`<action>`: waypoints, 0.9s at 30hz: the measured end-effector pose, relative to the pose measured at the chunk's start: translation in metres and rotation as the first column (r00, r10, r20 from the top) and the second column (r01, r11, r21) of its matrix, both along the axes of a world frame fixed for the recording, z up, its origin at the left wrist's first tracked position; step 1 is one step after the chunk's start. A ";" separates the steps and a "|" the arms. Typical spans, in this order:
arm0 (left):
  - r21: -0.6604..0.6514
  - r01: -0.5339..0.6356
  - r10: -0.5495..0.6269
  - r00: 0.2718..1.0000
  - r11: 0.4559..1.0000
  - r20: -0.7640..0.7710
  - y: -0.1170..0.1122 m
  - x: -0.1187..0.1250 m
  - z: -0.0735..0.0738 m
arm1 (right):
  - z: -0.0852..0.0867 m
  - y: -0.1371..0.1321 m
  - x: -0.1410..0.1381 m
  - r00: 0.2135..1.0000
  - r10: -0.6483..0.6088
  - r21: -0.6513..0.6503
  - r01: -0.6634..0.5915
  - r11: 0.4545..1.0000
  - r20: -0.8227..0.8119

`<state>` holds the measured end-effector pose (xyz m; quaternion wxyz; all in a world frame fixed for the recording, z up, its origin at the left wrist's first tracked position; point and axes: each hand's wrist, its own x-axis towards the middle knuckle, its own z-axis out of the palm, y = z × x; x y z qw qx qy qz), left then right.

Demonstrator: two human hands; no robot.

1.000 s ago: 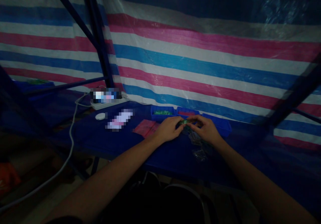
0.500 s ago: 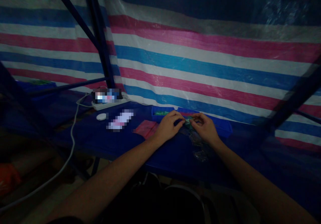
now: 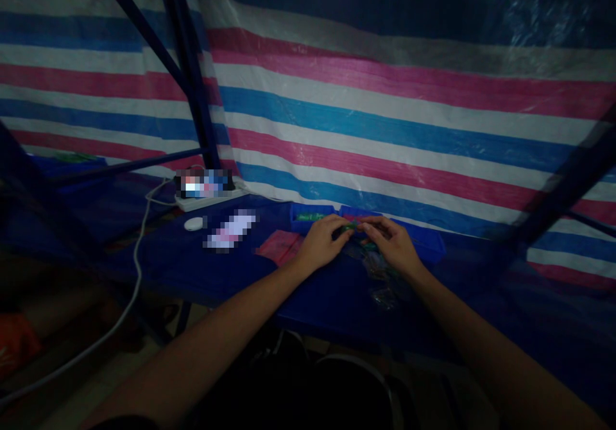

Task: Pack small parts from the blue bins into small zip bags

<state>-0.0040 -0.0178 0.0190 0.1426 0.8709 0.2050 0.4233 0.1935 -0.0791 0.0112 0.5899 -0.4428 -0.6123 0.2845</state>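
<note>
My left hand (image 3: 327, 244) and my right hand (image 3: 391, 245) meet over a blue table, their fingertips pinching a small green item (image 3: 351, 226) between them. The dim light hides its exact shape. Just behind my hands stand blue plastic bins, one holding green pieces (image 3: 310, 217) and one with red contents (image 3: 360, 212). A third blue bin (image 3: 423, 242) lies partly behind my right hand. A clear plastic bag (image 3: 380, 276) lies crumpled under my right hand.
A pink sheet (image 3: 280, 247) lies left of my left hand. Farther left are a white mouse (image 3: 193, 224), a blurred flat object (image 3: 231, 230) and a white power strip (image 3: 212, 201) with a white cable (image 3: 138, 269). A striped tarpaulin (image 3: 385, 135) and dark blue metal poles (image 3: 187, 64) stand behind.
My hands have stayed together on the green item, with my left hand shifting slightly and the fingers adjusting their pinch. The bins and bag have not visibly moved.
</note>
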 end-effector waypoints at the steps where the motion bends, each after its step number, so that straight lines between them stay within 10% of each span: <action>1: 0.003 -0.002 0.002 1.000 1.000 -0.001 0.000 0.000 0.000 | -0.001 0.001 0.001 1.000 -0.004 0.000 0.004 1.000 0.002; 27: 0.009 0.000 0.000 1.000 1.000 -0.028 -0.002 0.001 0.000 | -0.009 0.007 0.004 0.996 -0.015 -0.013 0.016 1.000 0.092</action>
